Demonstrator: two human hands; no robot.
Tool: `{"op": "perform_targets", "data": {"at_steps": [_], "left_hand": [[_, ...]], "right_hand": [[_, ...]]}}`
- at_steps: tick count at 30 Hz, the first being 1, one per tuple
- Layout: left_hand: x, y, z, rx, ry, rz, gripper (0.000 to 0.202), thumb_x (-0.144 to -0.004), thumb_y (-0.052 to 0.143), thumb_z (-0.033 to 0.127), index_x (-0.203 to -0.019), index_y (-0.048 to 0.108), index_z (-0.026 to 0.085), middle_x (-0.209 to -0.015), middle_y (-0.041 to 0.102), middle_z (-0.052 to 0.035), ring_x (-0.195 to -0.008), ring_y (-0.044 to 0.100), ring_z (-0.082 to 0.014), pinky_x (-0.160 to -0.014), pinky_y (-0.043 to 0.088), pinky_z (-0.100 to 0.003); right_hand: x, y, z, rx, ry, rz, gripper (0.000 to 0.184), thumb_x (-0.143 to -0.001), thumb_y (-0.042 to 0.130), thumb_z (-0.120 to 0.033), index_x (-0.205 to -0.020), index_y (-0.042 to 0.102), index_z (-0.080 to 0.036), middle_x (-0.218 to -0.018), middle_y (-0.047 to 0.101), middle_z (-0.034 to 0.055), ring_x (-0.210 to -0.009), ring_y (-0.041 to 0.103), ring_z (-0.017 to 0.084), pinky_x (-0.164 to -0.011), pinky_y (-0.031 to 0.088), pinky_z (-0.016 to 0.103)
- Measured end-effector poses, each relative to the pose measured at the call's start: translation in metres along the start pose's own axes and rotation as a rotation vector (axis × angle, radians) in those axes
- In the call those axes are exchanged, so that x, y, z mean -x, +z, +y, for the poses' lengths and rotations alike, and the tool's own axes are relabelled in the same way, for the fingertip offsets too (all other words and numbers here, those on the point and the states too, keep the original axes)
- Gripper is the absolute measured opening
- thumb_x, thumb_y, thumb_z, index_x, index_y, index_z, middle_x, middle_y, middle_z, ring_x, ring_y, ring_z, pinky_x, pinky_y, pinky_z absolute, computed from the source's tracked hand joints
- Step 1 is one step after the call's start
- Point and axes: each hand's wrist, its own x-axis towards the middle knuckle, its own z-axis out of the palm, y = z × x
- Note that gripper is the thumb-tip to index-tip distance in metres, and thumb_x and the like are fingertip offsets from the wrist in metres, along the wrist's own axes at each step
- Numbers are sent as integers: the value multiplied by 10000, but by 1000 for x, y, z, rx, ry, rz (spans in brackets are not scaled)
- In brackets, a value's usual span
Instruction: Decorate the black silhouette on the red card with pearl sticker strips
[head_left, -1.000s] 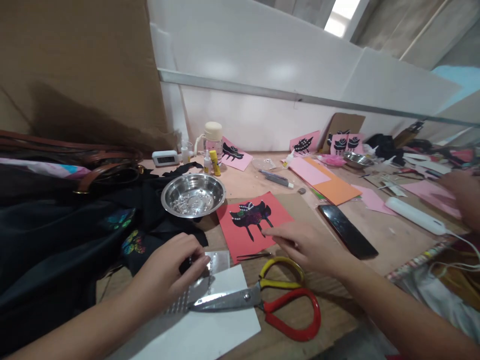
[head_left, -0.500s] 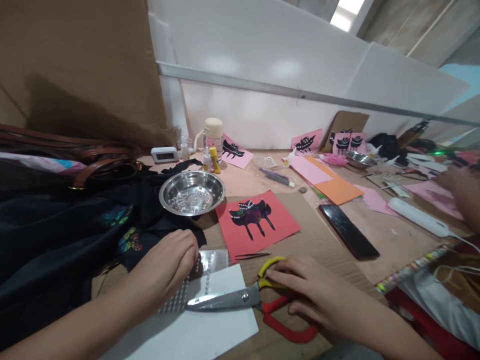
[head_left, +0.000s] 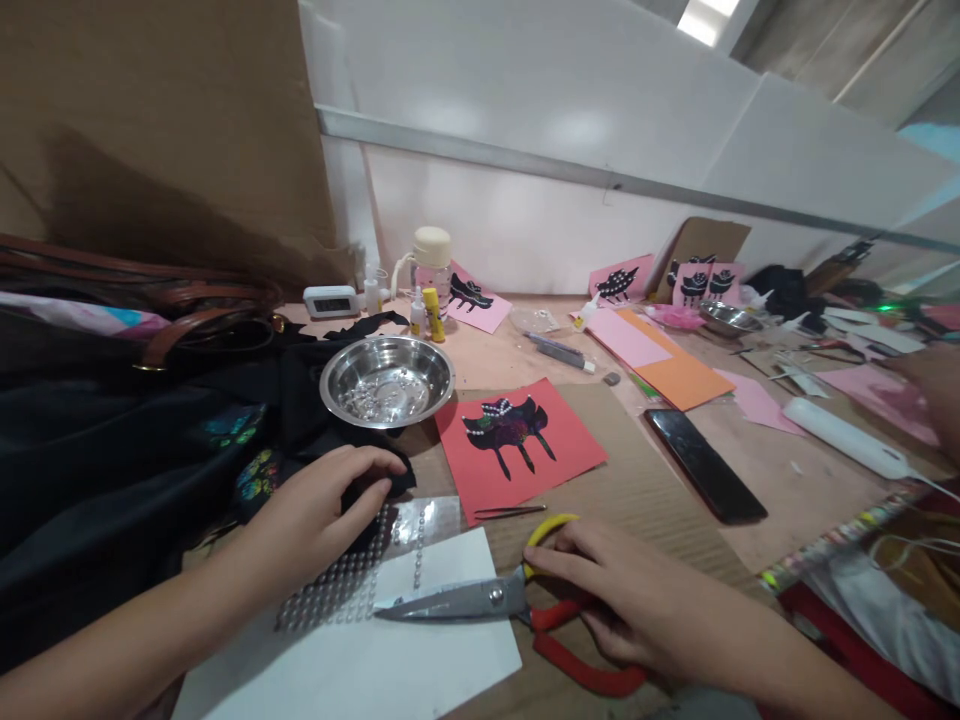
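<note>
My right hand [head_left: 607, 590] lies over the handles of the scissors [head_left: 450, 602], fingers curled at the yellow loop and the red one; from here I can't tell how firm that hold is. My left hand [head_left: 334, 505] is loosely open, thumb apart from forefinger, above the pearl sheet [head_left: 330, 590], with nothing in it that I can see. The scissors lie on the near side of the red card [head_left: 577, 450], blades together across the white paper [head_left: 450, 665], tip at the edge of the pearl rows. The pearl sheet is nearer than the card and to its left.

I'd seat thumb and fingers properly in the loops before taking any weight, and lift with the blades together so the tip doesn't snag the plastic. Left fingers are best kept out of the blade line. The tweezers [head_left: 510, 511] lie along the card's near edge, where a low sweep could nudge them. Left of the card stands the steel bowl [head_left: 337, 370]; to its right, the phone [head_left: 703, 465].
</note>
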Motion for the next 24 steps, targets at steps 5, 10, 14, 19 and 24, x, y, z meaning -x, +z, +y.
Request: {"op": "perform_targets", "data": {"at_steps": [5,10,14,19,24], "left_hand": [[-1,-1,-1,-14,17,3,289,-984,463,407,-1144,649,254,-1103,720,-60,-1000,690,-238,-842,558,-368],[-2,-8,7,-32,69,28,256,-981,482,352,-1103,671,231,-1062,722,-53,-973,677,-225,-840,543,-367],[-1,-15,17,-104,175,-16,210,-993,510,263,-1069,701,220,-1007,725,-35,-954,647,-202,-846,513,-340],[5,-22,28,-273,205,-177,145,-955,617,243,-1045,725,207,-1029,720,-49,-952,640,-224,-836,496,-352],[12,-12,29,-310,229,-284,161,-965,613,300,-1045,709,198,-989,687,-67,-937,639,-227,-828,485,-341]], "right_hand": [[3,-3,-1,14,-31,8,886,-726,484,46,-1528,383,-316,-1261,597,91,-1099,593,216,-945,514,339],[13,0,10,5,-77,46,852,-783,456,44,-1530,378,-358,-1347,588,78,-1184,596,212,-1002,508,341],[18,-2,14,21,-35,81,741,-878,521,-79,-1527,385,-409,-1113,665,67,-950,692,206,-830,582,303],[30,-6,16,25,20,269,633,-847,589,-170,-1423,466,-403,-1161,689,73,-950,719,266,-724,610,326],[39,-6,17,-23,88,298,632,-835,589,-200,-1422,415,-357,-1300,634,114,-942,721,299,-620,632,345]]}}
